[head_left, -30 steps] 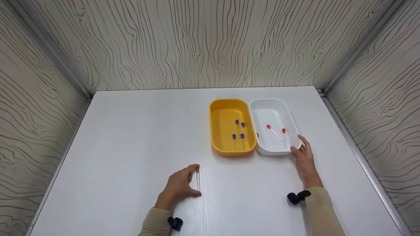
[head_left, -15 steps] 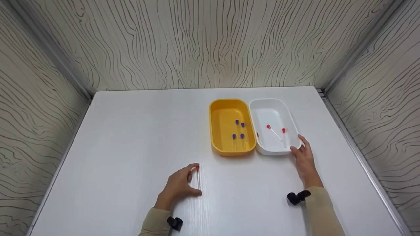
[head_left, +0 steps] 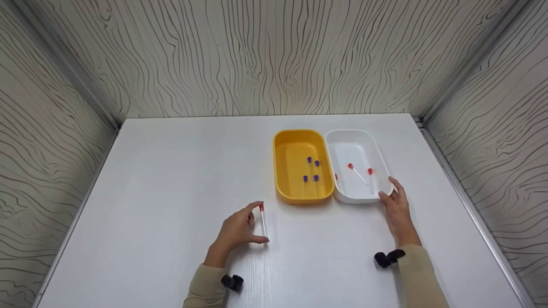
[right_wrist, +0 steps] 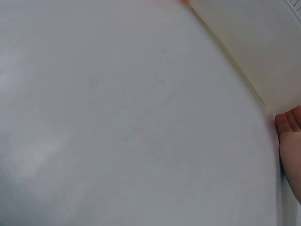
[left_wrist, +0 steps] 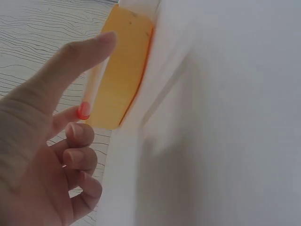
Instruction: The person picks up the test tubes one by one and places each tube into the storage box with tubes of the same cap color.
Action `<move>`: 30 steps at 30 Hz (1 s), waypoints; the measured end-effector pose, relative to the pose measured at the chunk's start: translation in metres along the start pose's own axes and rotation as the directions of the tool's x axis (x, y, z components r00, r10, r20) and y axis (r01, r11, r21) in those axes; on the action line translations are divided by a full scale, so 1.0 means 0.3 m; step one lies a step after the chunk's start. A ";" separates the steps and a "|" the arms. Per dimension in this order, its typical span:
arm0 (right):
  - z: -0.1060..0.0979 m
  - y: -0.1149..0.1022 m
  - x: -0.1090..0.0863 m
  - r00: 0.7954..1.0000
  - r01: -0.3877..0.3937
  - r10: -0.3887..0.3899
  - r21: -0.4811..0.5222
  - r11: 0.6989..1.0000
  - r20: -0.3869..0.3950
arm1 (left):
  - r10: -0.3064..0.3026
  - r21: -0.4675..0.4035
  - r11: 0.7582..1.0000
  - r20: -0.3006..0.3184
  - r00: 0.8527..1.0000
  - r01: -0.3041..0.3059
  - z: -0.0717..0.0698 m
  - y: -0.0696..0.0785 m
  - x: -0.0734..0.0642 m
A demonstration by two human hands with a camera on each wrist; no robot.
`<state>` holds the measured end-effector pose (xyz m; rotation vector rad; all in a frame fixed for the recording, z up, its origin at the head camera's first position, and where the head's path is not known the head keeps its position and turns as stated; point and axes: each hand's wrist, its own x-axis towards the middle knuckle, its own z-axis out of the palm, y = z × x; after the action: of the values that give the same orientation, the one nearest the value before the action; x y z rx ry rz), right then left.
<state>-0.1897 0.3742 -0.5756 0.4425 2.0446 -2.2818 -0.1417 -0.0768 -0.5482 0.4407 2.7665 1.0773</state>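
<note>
My left hand (head_left: 236, 229) pinches a clear test tube (head_left: 263, 223) with a red cap (left_wrist: 84, 110) lengthwise, index finger at the cap and thumb at the other end. In the left wrist view, the tube and its shadow stand apart, so it is off the table. My right hand (head_left: 399, 214) grips the near right corner of a white tray (head_left: 355, 199), thumb and fingers at its rim. Inside that tray lie 3 red-capped tubes, one partly hidden by the left wall. The right wrist view shows only part of this hand, beside the tray's outer wall (right_wrist: 256, 42).
A yellow tray (head_left: 295, 147) stands against the white tray's left side. It holds several tubes with blue caps (head_left: 305, 178). Both trays sit on a white table (head_left: 171, 179), right of its middle. Patterned panels (head_left: 257, 60) enclose the back and sides.
The left hand has moved forward and slightly right with the red-capped test tube, which now tilts a little more. The right hand keeps its grip on the white tray; both trays stay in place.
</note>
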 end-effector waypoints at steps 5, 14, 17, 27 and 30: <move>0.000 0.000 -0.001 1.000 -0.009 0.009 0.000 1.000 -0.002 | 0.009 -0.036 0.999 -0.006 1.000 -0.009 -0.016 0.035 0.025; 0.002 -0.001 -0.004 1.000 0.000 0.000 0.003 1.000 -0.003 | 0.026 -0.077 0.997 -0.004 1.000 -0.026 -0.039 0.095 0.074; 0.002 0.001 -0.006 1.000 -0.008 0.008 -0.014 1.000 -0.005 | 0.026 -0.091 0.996 -0.002 1.000 -0.026 -0.048 0.113 0.090; 0.006 0.000 -0.005 1.000 0.019 -0.019 0.001 1.000 -0.015 | 0.069 -0.060 0.996 -0.008 0.998 -0.069 -0.057 0.172 0.138; 0.008 0.000 -0.003 0.999 0.043 -0.042 0.029 0.999 -0.019 | 0.090 -0.065 0.994 -0.004 0.996 -0.090 -0.054 0.194 0.154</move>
<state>-0.1892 0.3718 -0.5753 0.4270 2.0504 -2.3433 -0.1764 -0.0316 -0.4978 0.5616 2.7267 1.1835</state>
